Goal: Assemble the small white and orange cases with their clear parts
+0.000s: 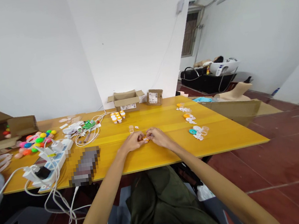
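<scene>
Fingers (pixel 142 138) of both hands pinch orange piece (pixel 145 139) (between fingertips).

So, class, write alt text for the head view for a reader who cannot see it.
Both hands, left hand and right hand, meet over a small orange piece on a yellow table. Orange-capped vials, cardboard boxes and a power strip lie beyond.

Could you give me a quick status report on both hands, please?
Left hand and right hand together pinching small orange piece over yellow table. Nothing between them.
</scene>
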`<state>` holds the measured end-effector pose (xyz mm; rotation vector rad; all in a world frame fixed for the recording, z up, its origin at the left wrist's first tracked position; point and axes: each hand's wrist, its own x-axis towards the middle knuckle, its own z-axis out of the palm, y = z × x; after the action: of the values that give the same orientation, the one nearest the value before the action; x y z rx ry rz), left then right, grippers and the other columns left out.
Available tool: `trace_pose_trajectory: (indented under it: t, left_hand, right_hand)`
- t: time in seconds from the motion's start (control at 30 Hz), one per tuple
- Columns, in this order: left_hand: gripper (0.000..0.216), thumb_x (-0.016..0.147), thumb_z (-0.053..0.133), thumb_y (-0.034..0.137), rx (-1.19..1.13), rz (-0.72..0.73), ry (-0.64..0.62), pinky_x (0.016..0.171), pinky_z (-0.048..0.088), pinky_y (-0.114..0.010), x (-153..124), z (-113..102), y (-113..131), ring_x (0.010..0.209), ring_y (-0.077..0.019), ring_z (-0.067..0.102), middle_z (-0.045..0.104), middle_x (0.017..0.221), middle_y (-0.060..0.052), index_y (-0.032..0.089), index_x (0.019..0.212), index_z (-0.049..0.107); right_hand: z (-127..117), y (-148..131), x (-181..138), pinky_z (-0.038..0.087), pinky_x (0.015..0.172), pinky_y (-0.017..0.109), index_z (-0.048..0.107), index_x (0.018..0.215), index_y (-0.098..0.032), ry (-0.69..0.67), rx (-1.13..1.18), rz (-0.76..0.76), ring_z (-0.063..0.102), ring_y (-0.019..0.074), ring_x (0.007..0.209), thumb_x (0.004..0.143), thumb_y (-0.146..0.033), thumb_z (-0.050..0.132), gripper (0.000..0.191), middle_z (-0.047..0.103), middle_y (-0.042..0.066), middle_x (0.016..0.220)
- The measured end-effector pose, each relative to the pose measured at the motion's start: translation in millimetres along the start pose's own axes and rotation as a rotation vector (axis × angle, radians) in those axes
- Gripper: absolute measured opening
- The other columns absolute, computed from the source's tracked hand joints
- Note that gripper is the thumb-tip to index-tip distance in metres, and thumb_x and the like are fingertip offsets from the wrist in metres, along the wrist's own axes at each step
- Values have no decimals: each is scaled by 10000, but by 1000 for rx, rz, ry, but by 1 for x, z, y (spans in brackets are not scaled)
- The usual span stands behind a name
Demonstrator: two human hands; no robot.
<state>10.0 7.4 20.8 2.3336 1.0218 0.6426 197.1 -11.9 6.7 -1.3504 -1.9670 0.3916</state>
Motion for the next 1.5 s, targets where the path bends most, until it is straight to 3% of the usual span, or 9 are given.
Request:
trace_pose_trajectory:
  t: [0.13,0.37,0.5,0.63,0.87,1.13,1.23,1.5]
  left_hand:
    - [204,801,663,399,12,-4,-3,601,319,-266,0,0,1,623,-121,428,452,648,61,204,801,602]
    - [209,816,649,411,32,7,5,603,346,-262,0,1,-3,617,-126,444,483,658,55,208,850,615]
    - [177,821,647,381,58,7,16,624,367,-261,-1,1,-2,621,-124,465,513,679,51,208,853,626]
    - [185,826,642,392,76,1,25,621,371,-262,-1,1,-2,620,-128,470,524,681,48,213,871,636]
    - [186,827,633,393,91,5,23,614,366,-264,-1,0,-2,619,-127,469,530,688,45,211,864,631]
    - [263,834,634,471,76,10,33,611,374,-266,-1,3,-8,621,-134,472,541,682,38,216,893,649]
    - [275,834,635,482,74,11,35,616,376,-267,-1,4,-9,620,-134,475,539,684,40,214,893,650]
    - [179,825,633,393,74,15,29,609,351,-265,-1,1,-2,607,-124,449,489,658,54,215,840,619]
  right_hand:
    - [1,1,-3,510,837,319,706,769,-215,-5,-3,-30,663,198,894,770,-37,607,204,722,41,897]
    - [-2,8,-15,467,1025,415,717,978,-242,127,-75,-82,612,234,1158,845,-89,551,262,683,80,1199]
    - [-9,15,-18,450,1050,464,717,1012,-240,97,-116,-131,594,261,1193,845,-95,575,263,683,98,1252]
    - [-12,16,-18,494,975,404,724,991,-241,15,-65,-164,658,234,1056,901,-143,575,201,746,77,1087]
    - [-12,11,-12,512,773,294,744,879,-214,-1,-17,-72,694,199,823,927,-146,536,224,765,57,873]
    - [-16,15,-16,527,910,349,769,956,-239,-44,21,-184,705,226,987,900,-179,610,178,775,70,1022]
    - [-17,17,-15,525,903,355,770,923,-235,-31,64,-142,707,233,957,910,-236,611,160,781,73,991]
    - [-14,19,-3,496,682,288,688,722,-194,-54,349,50,641,189,696,883,-423,589,297,704,18,710]
